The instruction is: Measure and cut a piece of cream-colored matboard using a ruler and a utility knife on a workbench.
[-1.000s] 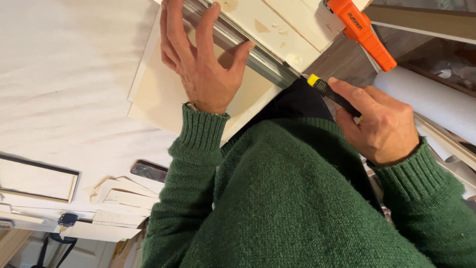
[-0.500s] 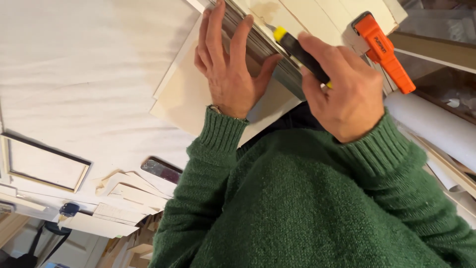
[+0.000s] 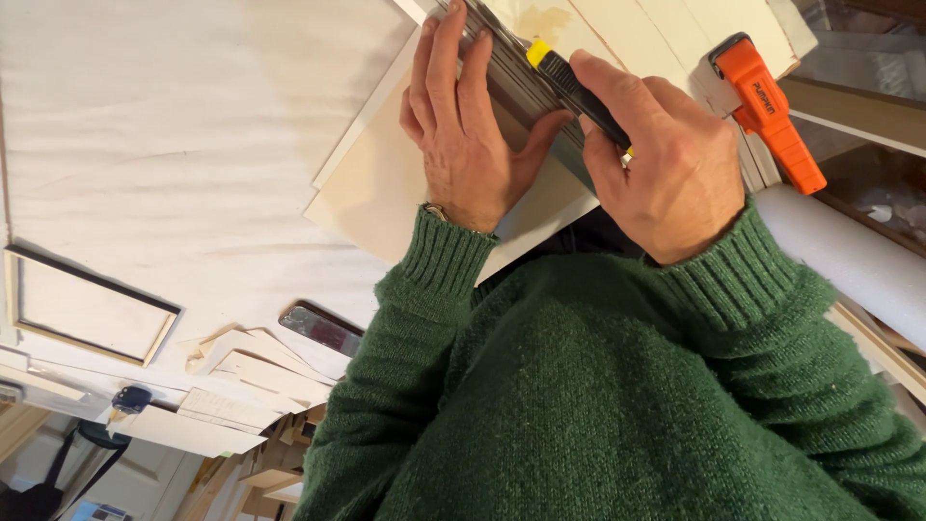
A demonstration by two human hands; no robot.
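White tabletop point(image 3: 174, 145): orange clamp point(image 3: 767, 111) beside knife-holding right hand point(image 3: 666, 174).

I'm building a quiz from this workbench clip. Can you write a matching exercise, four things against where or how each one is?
Things:
1. left hand
2. right hand
3. orange clamp
4. empty frame

States:
A. lying at the far left of the white table
B. pressing flat on the metal straightedge
C. gripping a yellow-and-black utility knife
D. at the top right, on the stacked boards

Pairs: 1-B, 2-C, 3-D, 4-A
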